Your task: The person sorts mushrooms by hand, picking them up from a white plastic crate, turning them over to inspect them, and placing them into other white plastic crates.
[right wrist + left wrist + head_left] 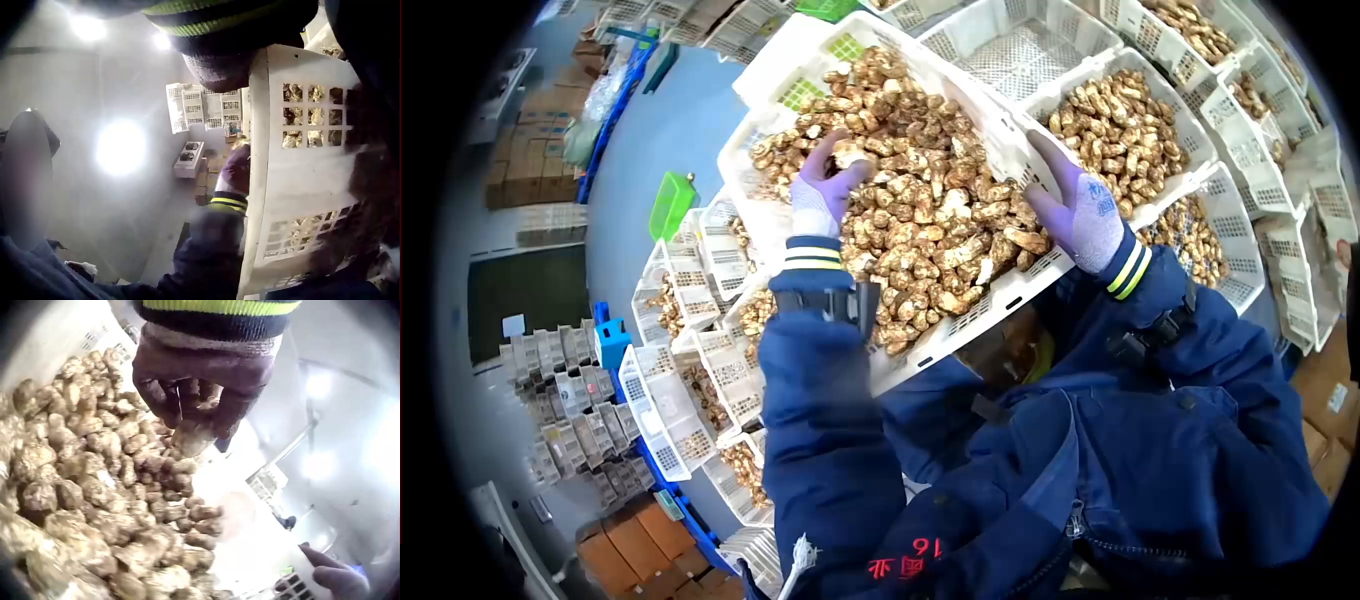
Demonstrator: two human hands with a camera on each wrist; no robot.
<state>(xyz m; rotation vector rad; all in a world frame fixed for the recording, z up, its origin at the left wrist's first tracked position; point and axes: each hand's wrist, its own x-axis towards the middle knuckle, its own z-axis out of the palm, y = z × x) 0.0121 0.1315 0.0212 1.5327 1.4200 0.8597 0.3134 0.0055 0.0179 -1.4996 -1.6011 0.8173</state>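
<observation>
A white plastic crate (1025, 285), heaped with brown and cream mushrooms (920, 200), stands tilted in front of me. My left hand (820, 197), in a pale purple glove, is over the upper left of the heap. Its thumb and fingers pinch a pale mushroom (192, 439), seen from close up in the left wrist view. At the crate's right side, my gloved right hand (1085, 220) grips the rim, thumb over the inside. In the right wrist view the right hand (215, 72) is at the crate's edge, its fingers mostly hidden.
Another crate of mushrooms (1120, 125) stands right of mine, beside a bare-bottomed crate (1025, 55). More crates (665, 405) line the left, near a green basket (670, 205). Stacked cardboard boxes (635, 545) lie at the lower left.
</observation>
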